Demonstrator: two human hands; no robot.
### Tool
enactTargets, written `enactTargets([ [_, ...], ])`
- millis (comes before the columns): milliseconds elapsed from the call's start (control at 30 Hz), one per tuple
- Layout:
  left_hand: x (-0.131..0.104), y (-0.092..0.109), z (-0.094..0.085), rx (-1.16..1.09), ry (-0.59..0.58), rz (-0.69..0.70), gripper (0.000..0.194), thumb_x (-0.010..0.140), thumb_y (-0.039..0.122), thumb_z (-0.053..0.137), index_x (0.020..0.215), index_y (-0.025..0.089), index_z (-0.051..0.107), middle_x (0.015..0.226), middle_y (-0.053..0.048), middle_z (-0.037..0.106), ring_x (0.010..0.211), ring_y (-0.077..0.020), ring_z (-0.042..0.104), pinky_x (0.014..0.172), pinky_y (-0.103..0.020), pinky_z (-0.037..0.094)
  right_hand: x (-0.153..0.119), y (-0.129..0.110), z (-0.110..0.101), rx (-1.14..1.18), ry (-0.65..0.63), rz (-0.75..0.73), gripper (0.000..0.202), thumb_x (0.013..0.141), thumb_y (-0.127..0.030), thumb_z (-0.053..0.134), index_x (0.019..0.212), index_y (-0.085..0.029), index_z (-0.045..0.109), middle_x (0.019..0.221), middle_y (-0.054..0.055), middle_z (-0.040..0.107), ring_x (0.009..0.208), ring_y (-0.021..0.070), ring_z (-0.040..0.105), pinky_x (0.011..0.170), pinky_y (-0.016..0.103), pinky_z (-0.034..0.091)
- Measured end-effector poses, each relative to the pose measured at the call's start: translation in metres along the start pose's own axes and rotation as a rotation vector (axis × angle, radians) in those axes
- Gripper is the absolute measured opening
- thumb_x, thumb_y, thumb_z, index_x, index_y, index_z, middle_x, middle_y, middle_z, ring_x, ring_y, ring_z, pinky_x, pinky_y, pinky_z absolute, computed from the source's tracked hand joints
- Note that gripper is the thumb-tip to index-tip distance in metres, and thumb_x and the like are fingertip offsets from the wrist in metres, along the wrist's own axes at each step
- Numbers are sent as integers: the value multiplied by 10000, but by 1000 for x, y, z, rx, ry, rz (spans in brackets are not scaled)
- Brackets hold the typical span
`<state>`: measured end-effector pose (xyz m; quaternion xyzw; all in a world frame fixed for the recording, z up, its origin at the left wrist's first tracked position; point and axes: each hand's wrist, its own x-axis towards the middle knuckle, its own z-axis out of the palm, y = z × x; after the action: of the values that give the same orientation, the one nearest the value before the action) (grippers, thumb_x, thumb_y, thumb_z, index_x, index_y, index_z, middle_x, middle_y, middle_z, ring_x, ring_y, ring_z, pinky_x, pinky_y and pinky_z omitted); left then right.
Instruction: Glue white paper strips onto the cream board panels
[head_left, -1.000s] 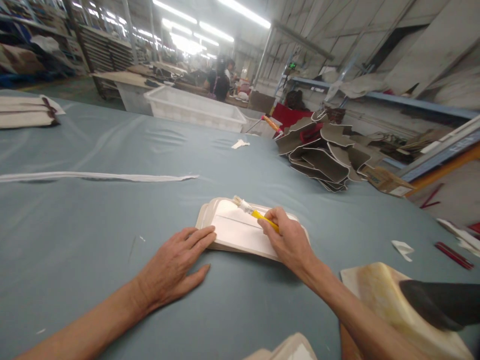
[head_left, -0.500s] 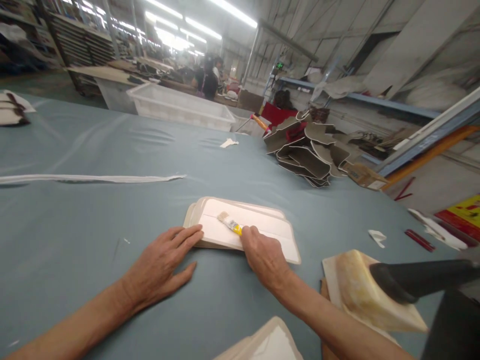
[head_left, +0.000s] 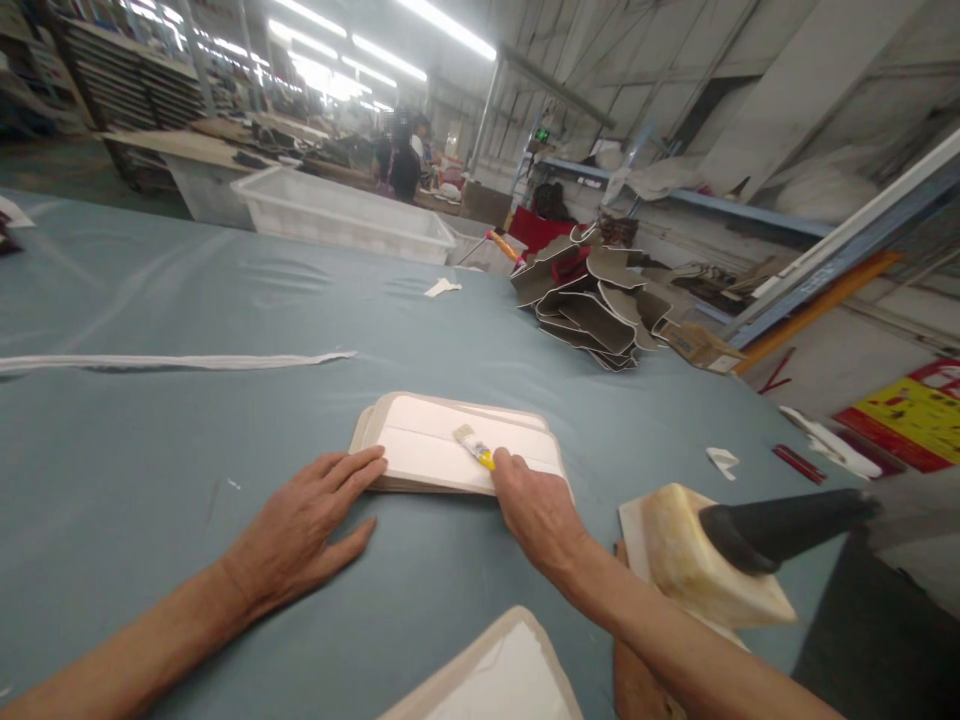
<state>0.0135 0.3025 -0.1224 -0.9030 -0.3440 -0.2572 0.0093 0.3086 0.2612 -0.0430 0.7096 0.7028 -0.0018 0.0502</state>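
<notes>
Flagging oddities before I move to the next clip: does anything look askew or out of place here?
Mildly, yes: the stack the left hand touches is askew, its layers fanned instead of squared. One white scrap lies loose beyond it, another to its right. No spill shows.

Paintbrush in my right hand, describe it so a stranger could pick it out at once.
On the big blue-green table, find the stack of pale panels, left hand at its edge. Over it, the right hand grips the paintbrush, pale bristles showing. Its bit of yellow handle sets it apart from the pale stack.
</notes>
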Motion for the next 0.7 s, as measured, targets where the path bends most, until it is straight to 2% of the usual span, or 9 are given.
enactTargets([
  [67,0,0,0,7,-4,-2,544,957,338,549,1480,222,453,1542,-73,543,1287,-271,570,1116,-431,458,-2,8,-5,40,19,23,99,1087,-203,413,1082,-223,510,936,54,755,849,218,748,595,280,339],
  [133,0,1,-1,17,-7,1,535,960,341,546,1473,220,460,1534,-74,551,1282,-270,577,1113,-430,462,-8,15,-3,62,42,86,162,1119,-275,340,1102,-221,492,916,51,756,877,220,749,620,274,364],
  [233,1,2,-2,33,-3,10,528,960,353,545,1464,214,470,1521,-81,565,1273,-268,590,1101,-421,474,-18,18,8,51,39,191,145,1090,-213,366,1059,-202,507,961,101,755,808,235,751,563,284,310],
  [300,2,2,-3,35,1,12,535,955,365,548,1463,211,475,1511,-88,576,1265,-268,601,1091,-418,486,-21,16,13,59,25,203,120,1062,-181,408,1027,-195,522,986,122,751,766,233,745,541,288,275],
  [433,3,3,-4,31,14,0,541,940,365,560,1454,207,495,1495,-90,592,1243,-270,620,1073,-420,503,-18,29,4,155,37,146,157,1092,-273,388,1042,-220,527,898,52,750,822,210,733,614,266,357],
  [533,2,3,-3,18,18,-9,540,935,349,564,1455,219,497,1511,-78,579,1258,-267,613,1092,-417,490,-22,47,1,213,89,210,226,1109,-319,323,1067,-226,525,909,52,755,853,213,724,657,269,377],
  [633,0,2,-1,30,21,-5,552,938,374,569,1462,225,482,1513,-76,575,1256,-267,612,1090,-412,484,-27,54,14,219,94,284,178,1076,-294,393,1063,-208,548,880,94,752,772,243,712,601,289,299],
  [700,0,-1,1,45,26,1,572,938,398,574,1474,231,466,1511,-75,576,1250,-270,612,1081,-408,482,-27,55,24,229,73,269,144,1049,-267,439,1025,-202,565,833,96,739,722,238,695,584,290,267],
])
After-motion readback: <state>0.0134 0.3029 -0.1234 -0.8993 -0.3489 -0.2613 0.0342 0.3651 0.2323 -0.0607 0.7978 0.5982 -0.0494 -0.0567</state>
